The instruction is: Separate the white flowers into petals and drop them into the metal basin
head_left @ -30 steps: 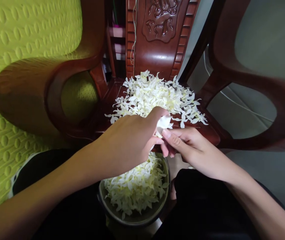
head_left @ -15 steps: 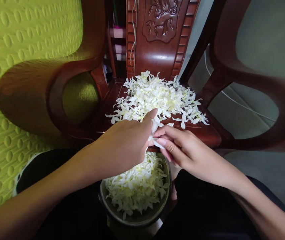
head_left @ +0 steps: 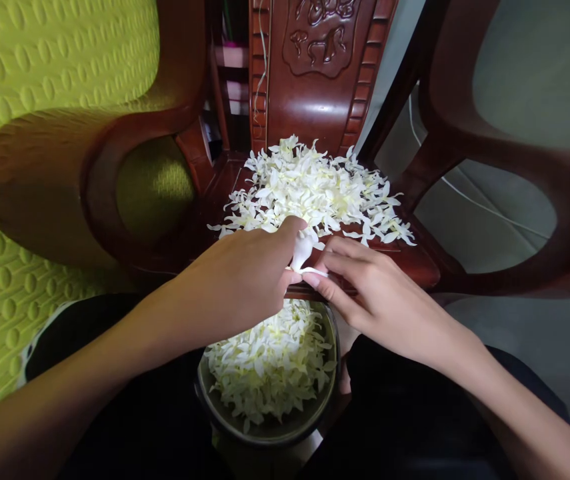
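Note:
Between my two hands is a white flower (head_left: 303,252), held just in front of the chair seat's edge. My left hand (head_left: 245,277) is closed around it, thumb up, with most of its fingers hidden behind the back of the hand. My right hand (head_left: 365,283) pinches a petal of the same flower between thumb and forefinger. Behind my fingers a loose heap of white flowers (head_left: 315,183) covers much of the seat. Below my hands a round metal pot (head_left: 269,439) holds more white flowers (head_left: 275,373).
The dark red wooden chair (head_left: 315,110) has a carved back and curved armrests on both sides. A yellow-green bumpy cover (head_left: 5,80) spreads along the left. A white cable (head_left: 485,208) runs over the floor at right. My dark-clothed legs flank the pot.
My right hand has turned slightly and its fingers now pinch a petal further out, drawn sideways. More of the flower shows above my left fingers. The view has shifted a little.

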Available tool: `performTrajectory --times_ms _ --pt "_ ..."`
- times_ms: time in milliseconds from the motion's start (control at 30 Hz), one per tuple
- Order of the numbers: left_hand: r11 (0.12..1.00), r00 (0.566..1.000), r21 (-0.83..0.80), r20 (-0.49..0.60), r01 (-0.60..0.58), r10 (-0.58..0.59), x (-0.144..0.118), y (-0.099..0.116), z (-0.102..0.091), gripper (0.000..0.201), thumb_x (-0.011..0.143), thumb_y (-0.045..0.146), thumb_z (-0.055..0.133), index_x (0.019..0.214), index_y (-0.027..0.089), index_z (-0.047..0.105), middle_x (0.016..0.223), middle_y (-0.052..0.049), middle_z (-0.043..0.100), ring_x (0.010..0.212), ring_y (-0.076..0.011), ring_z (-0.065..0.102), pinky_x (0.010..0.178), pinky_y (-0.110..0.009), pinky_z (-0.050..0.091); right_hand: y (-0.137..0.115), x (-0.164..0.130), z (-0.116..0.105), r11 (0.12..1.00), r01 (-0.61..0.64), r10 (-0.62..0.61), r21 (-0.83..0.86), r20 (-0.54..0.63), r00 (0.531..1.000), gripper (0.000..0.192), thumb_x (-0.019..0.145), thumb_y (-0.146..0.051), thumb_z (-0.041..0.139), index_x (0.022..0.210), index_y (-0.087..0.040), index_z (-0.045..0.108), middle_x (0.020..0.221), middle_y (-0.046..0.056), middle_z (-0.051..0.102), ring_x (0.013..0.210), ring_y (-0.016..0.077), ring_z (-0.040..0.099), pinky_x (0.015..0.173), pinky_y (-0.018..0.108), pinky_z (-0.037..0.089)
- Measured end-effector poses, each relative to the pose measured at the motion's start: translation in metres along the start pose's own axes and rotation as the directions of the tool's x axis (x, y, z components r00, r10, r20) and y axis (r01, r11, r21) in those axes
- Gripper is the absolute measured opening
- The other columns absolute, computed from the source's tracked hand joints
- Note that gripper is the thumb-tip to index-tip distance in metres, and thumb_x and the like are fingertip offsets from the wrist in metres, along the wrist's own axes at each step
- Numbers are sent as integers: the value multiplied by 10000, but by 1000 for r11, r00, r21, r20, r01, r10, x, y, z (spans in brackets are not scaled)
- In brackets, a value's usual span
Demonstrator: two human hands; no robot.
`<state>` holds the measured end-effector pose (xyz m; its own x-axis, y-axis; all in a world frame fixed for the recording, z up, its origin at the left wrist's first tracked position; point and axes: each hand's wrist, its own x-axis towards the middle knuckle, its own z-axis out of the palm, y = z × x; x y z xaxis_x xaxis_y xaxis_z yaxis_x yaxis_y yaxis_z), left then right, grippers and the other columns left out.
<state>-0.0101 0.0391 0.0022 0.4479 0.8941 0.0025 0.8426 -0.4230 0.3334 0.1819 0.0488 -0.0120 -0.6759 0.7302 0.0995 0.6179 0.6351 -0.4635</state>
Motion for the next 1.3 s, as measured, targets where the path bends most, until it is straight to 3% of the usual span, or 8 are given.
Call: performTrajectory --times_ms 100,267,433,533,700,867,1067,1300 --pt "992 999 -121 28 43 -40 4 -2 -3 403 814 228 499 1210 211 427 698 13 625 607 -160 585 574 -255 397 -1 -1 -6 953 -41 22 300 67 998 274 925 -379 476 839 -168 629 847 56 591 773 176 549 697 301 429" --pt "939 993 -324 58 116 -103 7 -3 -11 339 811 209 496 1146 225 448 616 51 619 547 -139 584 526 -241 385 -4 -3 -16 710 -120 36 694 134 990 188 897 -339 547 905 -211 684 687 -18 585 605 104 513 550 219 392" --pt "934 997 -349 25 75 -71 5 0 -11 279 818 222 512 1096 225 481 606 64 594 556 -129 569 534 -237 381 0 3 -9 647 -213 279 732 32 960 215 896 -381 536 864 -189 628 663 -31 528 578 88 475 554 204 390" --pt "929 998 -367 -28 39 -53 5 2 -12 275 837 200 481 1110 228 475 582 74 566 536 -115 546 548 -235 388 6 7 -5 609 -243 324 755 44 945 286 864 -445 560 912 -168 612 760 2 568 661 109 514 599 215 410" --pt "921 993 -387 -87 35 -74 7 3 -15 291 844 188 470 1133 218 457 589 70 561 488 -96 511 536 -227 383 9 5 -11 734 -211 206 646 85 975 245 825 -411 622 794 -168 622 695 -18 512 642 110 452 571 224 357" --pt "945 995 -324 -59 52 -75 8 1 -14 385 835 204 467 1216 251 453 571 65 569 512 -117 532 515 -224 353 6 2 -10 710 -173 166 682 77 983 149 876 -322 576 866 -181 621 744 -9 548 687 122 493 613 235 379" --pt "960 988 -264 145 96 -60 12 -5 -13 228 818 224 434 818 213 662 539 38 559 497 -113 497 475 -215 298 7 0 1 668 -159 154 727 74 985 171 894 -267 556 1045 -202 509 785 -7 548 741 128 509 659 239 406" --pt "999 995 -16 88 39 -38 13 -5 -7 196 798 215 462 761 223 654 618 10 596 552 -146 493 522 -259 293 7 -3 -5 729 -104 10 677 141 990 378 792 -230 681 1110 -234 476 893 4 611 703 114 498 651 235 419"
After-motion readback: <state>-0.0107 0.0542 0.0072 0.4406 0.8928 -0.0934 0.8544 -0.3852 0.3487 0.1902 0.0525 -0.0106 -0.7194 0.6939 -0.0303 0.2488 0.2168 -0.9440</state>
